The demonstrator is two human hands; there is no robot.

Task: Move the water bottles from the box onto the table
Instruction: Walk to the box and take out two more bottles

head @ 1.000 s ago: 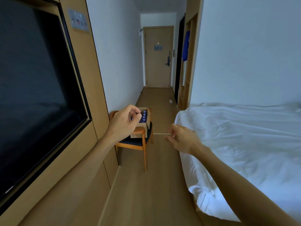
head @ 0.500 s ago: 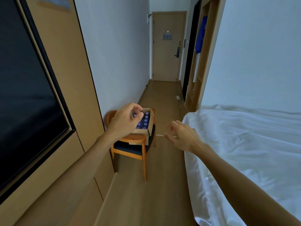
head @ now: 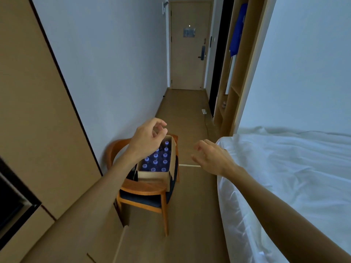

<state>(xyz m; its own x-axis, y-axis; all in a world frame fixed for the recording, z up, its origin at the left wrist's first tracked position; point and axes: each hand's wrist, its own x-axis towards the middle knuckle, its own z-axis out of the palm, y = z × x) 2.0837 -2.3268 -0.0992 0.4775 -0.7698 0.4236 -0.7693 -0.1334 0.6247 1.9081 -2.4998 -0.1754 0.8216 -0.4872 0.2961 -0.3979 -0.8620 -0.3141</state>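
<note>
An open cardboard box (head: 153,175) stands on the seat of a wooden chair (head: 144,190) ahead of me. Several water bottles (head: 155,161) with pale purple caps stand upright inside it. My left hand (head: 148,138) hovers in the air in front of the box's far left part, fingers loosely curled, holding nothing. My right hand (head: 210,158) floats to the right of the box beside the bed, fingers relaxed and empty. Neither hand touches the box. No table is in view.
A bed with white sheets (head: 284,177) fills the right side. A wood-panelled wall (head: 38,111) with a dark screen's corner (head: 13,204) runs along the left. A narrow wooden floor passage (head: 191,186) leads to a closed door (head: 188,44). An open wardrobe (head: 233,73) stands on the right.
The view has advanced toward the chair and tilted down, so the box appears larger. Both hands stay raised in front of me, empty.
</note>
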